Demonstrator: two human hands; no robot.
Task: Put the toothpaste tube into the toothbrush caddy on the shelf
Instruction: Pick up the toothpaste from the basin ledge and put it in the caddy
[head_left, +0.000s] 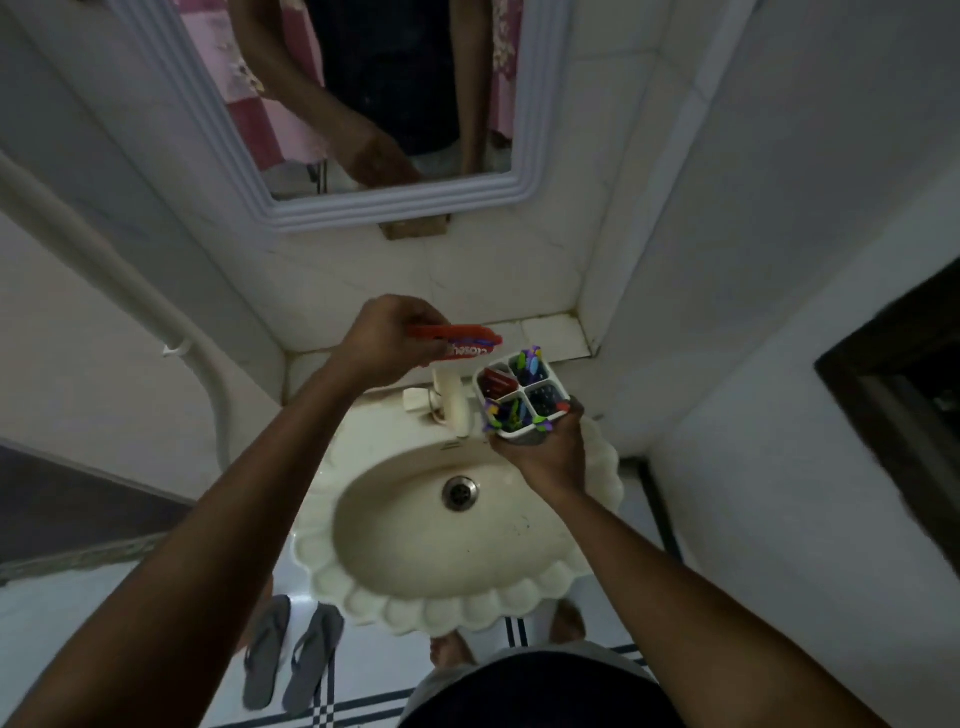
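Note:
My left hand (387, 340) grips a red toothpaste tube (467, 345), held level above the tap with its end pointing right. My right hand (545, 452) holds a white toothbrush caddy (522, 397) from below, over the right rim of the basin. The caddy has four compartments holding several colourful toothbrushes, and something red lies in its upper left compartment. The tube's right end hangs just up and left of the caddy, apart from it. The tiled shelf (550, 332) lies behind both, against the wall.
A cream scalloped sink (441, 587) with a drain (460, 492) and a tap (452, 400) is below my hands. A mirror (363, 104) hangs above the shelf. A white pipe (156, 322) runs down the left wall. Grey flip-flops (291, 649) lie on the floor.

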